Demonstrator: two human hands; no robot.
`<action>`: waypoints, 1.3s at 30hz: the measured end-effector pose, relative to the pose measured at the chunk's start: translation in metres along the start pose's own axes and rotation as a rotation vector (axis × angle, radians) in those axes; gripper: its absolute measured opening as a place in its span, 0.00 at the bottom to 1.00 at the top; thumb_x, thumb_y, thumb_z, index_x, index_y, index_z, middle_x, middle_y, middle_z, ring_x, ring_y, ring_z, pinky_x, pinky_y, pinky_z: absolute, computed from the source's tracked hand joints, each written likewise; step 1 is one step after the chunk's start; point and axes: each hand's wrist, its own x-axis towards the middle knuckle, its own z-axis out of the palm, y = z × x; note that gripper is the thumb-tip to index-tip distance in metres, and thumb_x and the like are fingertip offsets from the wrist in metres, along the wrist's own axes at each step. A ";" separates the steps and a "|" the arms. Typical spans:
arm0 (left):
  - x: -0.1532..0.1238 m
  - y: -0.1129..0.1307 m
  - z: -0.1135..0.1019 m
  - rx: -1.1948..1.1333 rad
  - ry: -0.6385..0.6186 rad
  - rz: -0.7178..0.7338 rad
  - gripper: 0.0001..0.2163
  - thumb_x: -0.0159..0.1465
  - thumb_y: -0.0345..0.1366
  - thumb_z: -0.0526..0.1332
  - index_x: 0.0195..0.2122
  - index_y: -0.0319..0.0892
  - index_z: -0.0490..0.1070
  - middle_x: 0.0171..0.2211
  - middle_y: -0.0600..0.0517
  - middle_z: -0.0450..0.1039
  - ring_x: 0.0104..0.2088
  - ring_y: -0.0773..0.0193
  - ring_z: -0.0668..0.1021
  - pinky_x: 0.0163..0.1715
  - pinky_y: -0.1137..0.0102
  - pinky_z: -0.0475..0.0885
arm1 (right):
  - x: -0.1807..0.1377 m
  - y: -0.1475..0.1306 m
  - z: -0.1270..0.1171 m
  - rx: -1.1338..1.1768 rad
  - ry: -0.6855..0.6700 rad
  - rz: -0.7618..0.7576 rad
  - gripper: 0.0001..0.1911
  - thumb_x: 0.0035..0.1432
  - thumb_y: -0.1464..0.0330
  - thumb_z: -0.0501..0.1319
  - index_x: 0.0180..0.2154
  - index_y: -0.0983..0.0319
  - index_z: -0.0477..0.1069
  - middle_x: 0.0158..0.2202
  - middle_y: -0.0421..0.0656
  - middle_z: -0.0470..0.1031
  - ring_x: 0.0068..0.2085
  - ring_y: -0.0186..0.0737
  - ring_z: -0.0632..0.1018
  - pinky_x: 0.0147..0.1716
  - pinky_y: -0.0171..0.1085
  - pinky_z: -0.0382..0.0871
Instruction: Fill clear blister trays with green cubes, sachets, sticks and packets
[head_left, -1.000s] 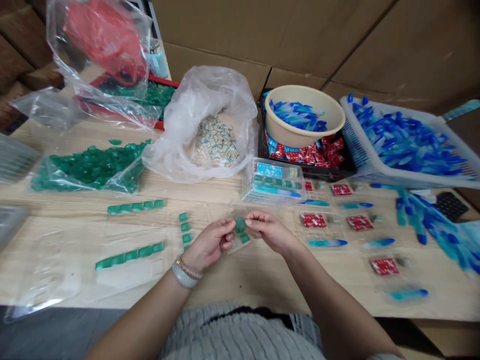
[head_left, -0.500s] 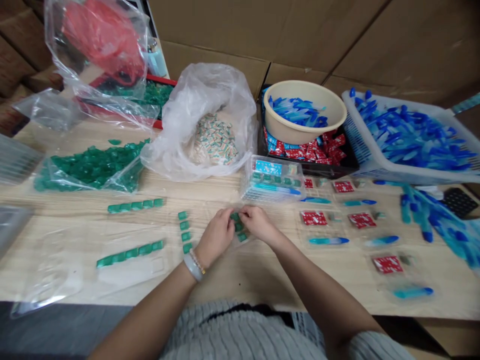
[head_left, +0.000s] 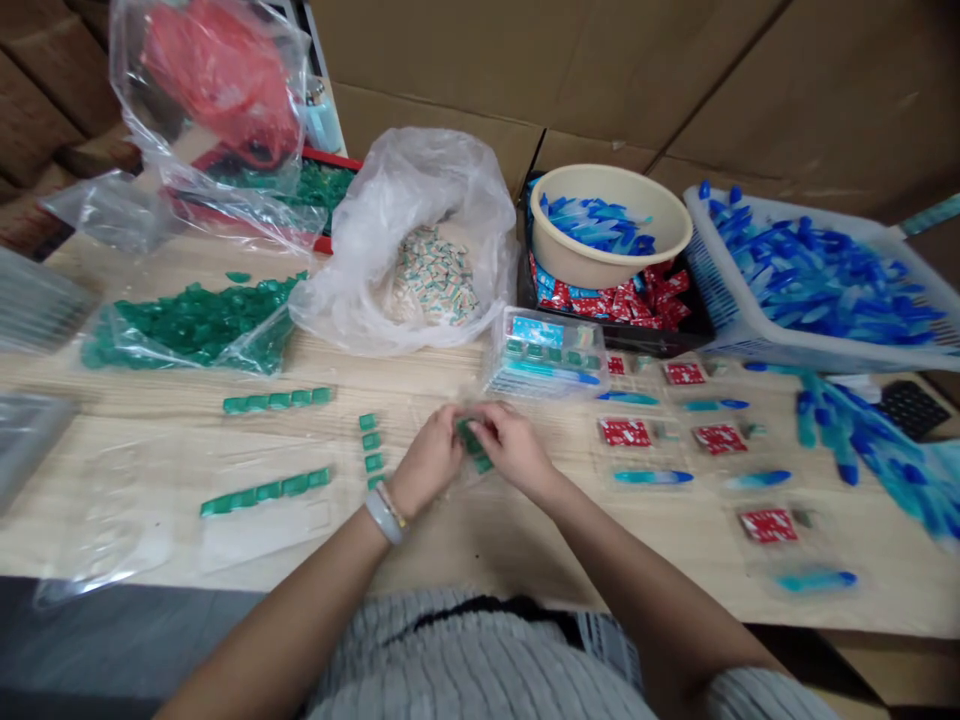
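Both hands meet over the middle of the wooden table (head_left: 480,540). My left hand (head_left: 429,462), with a pale bangle at the wrist, and my right hand (head_left: 512,448) pinch a short strip of small green packets (head_left: 474,445) between their fingertips, over a clear plastic tray that is hard to make out. A column of loose green packets (head_left: 369,448) lies just left of my left hand. A stack of filled clear trays (head_left: 546,360) stands right behind my hands.
Rows of green packets (head_left: 277,401) and a clear bag of them (head_left: 191,325) lie left. A white bag of small sachets (head_left: 420,250) stands behind. A beige bowl (head_left: 609,225), a white basket of blue pieces (head_left: 810,280) and part-filled trays (head_left: 675,440) are right.
Both hands have moved a little away from me and closer together, with the green strip still pinched between them. The view has shifted slightly.
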 end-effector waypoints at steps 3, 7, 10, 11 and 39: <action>-0.002 -0.003 -0.013 -0.322 0.025 -0.141 0.13 0.51 0.23 0.51 0.38 0.37 0.62 0.36 0.48 0.67 0.37 0.63 0.71 0.40 0.65 0.67 | 0.001 -0.007 0.007 -0.104 -0.018 -0.006 0.08 0.53 0.67 0.54 0.33 0.61 0.69 0.35 0.45 0.69 0.35 0.36 0.70 0.33 0.33 0.61; -0.010 -0.002 -0.030 -0.839 -0.068 -0.354 0.10 0.54 0.28 0.52 0.39 0.37 0.63 0.37 0.47 0.69 0.40 0.63 0.73 0.43 0.65 0.66 | 0.004 -0.012 0.009 -0.092 -0.072 0.112 0.09 0.49 0.66 0.58 0.33 0.62 0.68 0.32 0.44 0.69 0.32 0.36 0.71 0.29 0.33 0.61; -0.015 -0.002 -0.035 -0.952 -0.084 -0.360 0.16 0.52 0.30 0.58 0.43 0.37 0.62 0.38 0.47 0.70 0.41 0.62 0.73 0.46 0.65 0.64 | 0.001 -0.012 0.001 0.010 -0.007 0.121 0.12 0.48 0.67 0.59 0.37 0.63 0.67 0.32 0.44 0.69 0.32 0.36 0.70 0.30 0.34 0.62; -0.015 -0.003 -0.035 -0.956 -0.079 -0.348 0.18 0.52 0.30 0.59 0.45 0.38 0.62 0.38 0.47 0.70 0.41 0.62 0.73 0.45 0.65 0.65 | -0.001 -0.013 -0.002 0.056 0.039 0.081 0.11 0.50 0.68 0.57 0.38 0.64 0.66 0.32 0.44 0.69 0.32 0.36 0.70 0.31 0.34 0.62; 0.031 -0.012 -0.013 -0.261 -0.005 -0.218 0.06 0.57 0.29 0.51 0.30 0.39 0.67 0.19 0.54 0.67 0.21 0.67 0.72 0.26 0.70 0.68 | 0.029 0.001 0.019 0.146 0.096 0.281 0.09 0.50 0.71 0.50 0.23 0.63 0.66 0.20 0.40 0.67 0.24 0.33 0.66 0.25 0.32 0.55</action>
